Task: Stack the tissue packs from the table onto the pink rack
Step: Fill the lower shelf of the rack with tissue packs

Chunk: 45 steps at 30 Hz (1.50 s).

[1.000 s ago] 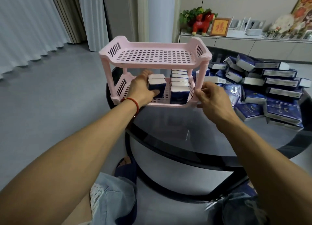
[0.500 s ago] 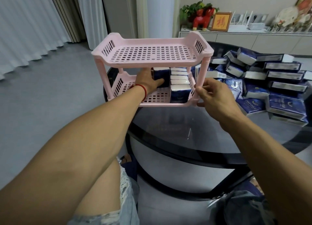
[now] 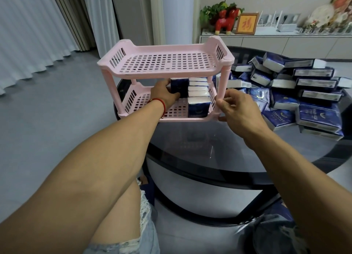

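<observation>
a two-tier pink rack (image 3: 165,63) stands at the near left edge of a round dark glass worktop (image 3: 219,149). its top tier holds nothing; on the lower tier a row of tissue packs (image 3: 198,105) stands on end along the right side, the far ones partly hidden by the top tier and the rack's post. the left hand (image 3: 164,95) reaches under the top tier, a red string around its wrist, and its fingers curl round a dark blue tissue pack (image 3: 179,87) held upright just left of that row; the fingertips are hidden behind the pack, and whether its base touches the shelf cannot be made out. the right hand (image 3: 236,110) is at the rack's near right corner, thumb and fingers curled close around the front right post (image 3: 222,86); whether they actually grip it or only sit beside it is hard to tell. to the right a loose heap of blue-and-white tissue packs (image 3: 304,93) covers the worktop, the far ones blurred and the outermost cut off by the frame edge. behind, a sideboard (image 3: 266,44) carries a red horse figure (image 3: 226,22) and a framed picture (image 3: 246,24), both soft in focus.
</observation>
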Tool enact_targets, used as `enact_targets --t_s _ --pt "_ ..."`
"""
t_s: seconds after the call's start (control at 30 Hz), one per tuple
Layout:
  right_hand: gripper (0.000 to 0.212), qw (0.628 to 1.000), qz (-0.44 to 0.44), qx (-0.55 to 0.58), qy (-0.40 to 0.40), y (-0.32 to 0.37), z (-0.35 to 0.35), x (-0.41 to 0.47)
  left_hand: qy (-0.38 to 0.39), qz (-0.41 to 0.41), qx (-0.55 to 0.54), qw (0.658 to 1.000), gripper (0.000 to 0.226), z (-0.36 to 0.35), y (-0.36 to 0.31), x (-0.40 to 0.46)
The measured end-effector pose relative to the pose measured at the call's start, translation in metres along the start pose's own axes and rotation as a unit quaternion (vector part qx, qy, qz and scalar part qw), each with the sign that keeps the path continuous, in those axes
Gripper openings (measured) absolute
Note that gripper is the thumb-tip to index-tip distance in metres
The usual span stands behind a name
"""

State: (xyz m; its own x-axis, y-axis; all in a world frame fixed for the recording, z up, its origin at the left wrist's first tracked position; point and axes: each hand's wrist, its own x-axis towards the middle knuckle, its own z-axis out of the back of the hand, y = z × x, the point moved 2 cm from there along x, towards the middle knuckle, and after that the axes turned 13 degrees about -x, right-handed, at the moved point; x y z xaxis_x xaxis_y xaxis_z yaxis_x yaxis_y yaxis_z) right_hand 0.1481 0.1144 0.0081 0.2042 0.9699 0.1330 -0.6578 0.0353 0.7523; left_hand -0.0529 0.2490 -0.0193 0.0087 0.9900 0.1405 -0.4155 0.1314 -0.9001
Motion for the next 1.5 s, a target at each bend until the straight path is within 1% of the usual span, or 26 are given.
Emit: enact_targets --t_s 0.13,0.23,0.37,0.5,0.6,0.7,0.77,0.83,0.87,0.93,1.0,1.07,1.1,1.17,1.2,1.27,1.3,1.33,1.37,1.43,1.5 --pt "0.011 1.000 -0.010 0.004 -0.003 -0.002 0.000 0.001 0.007 0.010 -0.001 1.000 0.059 0.005 0.007 0.002" --pt "0.010 1.000 -0.014 0.012 -0.004 -0.003 -0.001 0.001 0.000 0.023 -0.015 1.000 0.069 0.007 0.024 0.014" --pt "0.009 1.000 -0.018 0.018 -0.004 -0.004 -0.002 0.001 -0.012 0.050 -0.037 0.998 0.073 0.013 0.003 -0.006" --pt "0.014 1.000 -0.017 -0.023 -0.010 -0.001 0.000 -0.002 -0.028 0.078 -0.045 0.996 0.074 0.015 -0.008 -0.019" --pt "0.016 0.999 -0.020 -0.048 -0.008 0.003 0.001 -0.006 -0.013 0.082 -0.013 0.996 0.076 0.020 -0.018 -0.035" --pt "0.028 0.996 -0.021 -0.079 -0.022 0.004 0.004 -0.013 0.018 0.063 0.087 0.994 0.067 0.027 -0.030 -0.056" --pt "0.033 0.989 -0.021 -0.131 -0.068 0.000 0.011 -0.017 0.040 0.047 0.146 0.987 0.053 0.030 -0.041 -0.072" --pt "0.038 0.961 -0.020 -0.252 -0.109 -0.012 0.018 -0.017 0.061 0.036 0.180 0.981 0.046 0.034 -0.049 -0.089" --pt "0.042 0.942 -0.022 -0.316 -0.108 -0.019 0.021 -0.018 0.068 0.027 0.191 0.979 0.046 0.036 -0.052 -0.096" --pt "0.050 0.916 -0.021 -0.393 -0.078 -0.034 0.026 -0.019 0.061 -0.007 0.214 0.975 0.048 0.040 -0.057 -0.108" --pt "0.055 0.900 0.014 -0.429 -0.071 -0.046 0.030 -0.022 0.038 -0.053 0.219 0.974 0.042 0.042 -0.062 -0.117" --pt "0.047 0.894 0.049 -0.437 -0.084 -0.053 0.033 -0.026 0.022 -0.116 0.196 0.974 0.031 0.037 -0.069 -0.126" --pt "0.041 0.899 0.057 -0.426 -0.086 -0.054 0.036 -0.028 0.019 -0.151 0.175 0.973 0.027 0.034 -0.074 -0.130" --pt "0.026 0.920 0.055 -0.378 -0.085 -0.052 0.042 -0.031 0.027 -0.212 0.122 0.969 0.021 0.024 -0.083 -0.138" --pt "0.020 0.937 0.059 -0.336 -0.075 -0.049 0.047 -0.034 0.041 -0.232 0.097 0.967 0.022 0.017 -0.086 -0.141" --pt "0.022 0.976 0.064 -0.205 -0.029 -0.041 0.059 -0.043 0.084 -0.242 0.048 0.965 0.026 0.000 -0.089 -0.145" --pt "0.024 0.992 0.053 -0.114 0.005 -0.035 0.066 -0.048 0.111 -0.227 0.024 0.967 0.033 -0.010 -0.090 -0.147" --pt "0.025 0.999 0.030 -0.027 0.037 -0.031 0.071 -0.054 0.142 -0.199 0.003 0.970 0.041 -0.020 -0.089 -0.148" --pt "0.027 0.998 0.008 0.037 0.058 -0.028 0.074 -0.058 0.175 -0.166 -0.013 0.970 0.049 -0.030 -0.089 -0.149" --pt "0.028 0.992 -0.019 0.094 0.080 -0.029 0.076 -0.062 0.224 -0.119 -0.037 0.967 0.055 -0.044 -0.088 -0.152" --pt "0.029 0.988 -0.032 0.110 0.100 -0.031 0.073 -0.066 0.246 -0.102 -0.060 0.962 0.049 -0.052 -0.088 -0.155"
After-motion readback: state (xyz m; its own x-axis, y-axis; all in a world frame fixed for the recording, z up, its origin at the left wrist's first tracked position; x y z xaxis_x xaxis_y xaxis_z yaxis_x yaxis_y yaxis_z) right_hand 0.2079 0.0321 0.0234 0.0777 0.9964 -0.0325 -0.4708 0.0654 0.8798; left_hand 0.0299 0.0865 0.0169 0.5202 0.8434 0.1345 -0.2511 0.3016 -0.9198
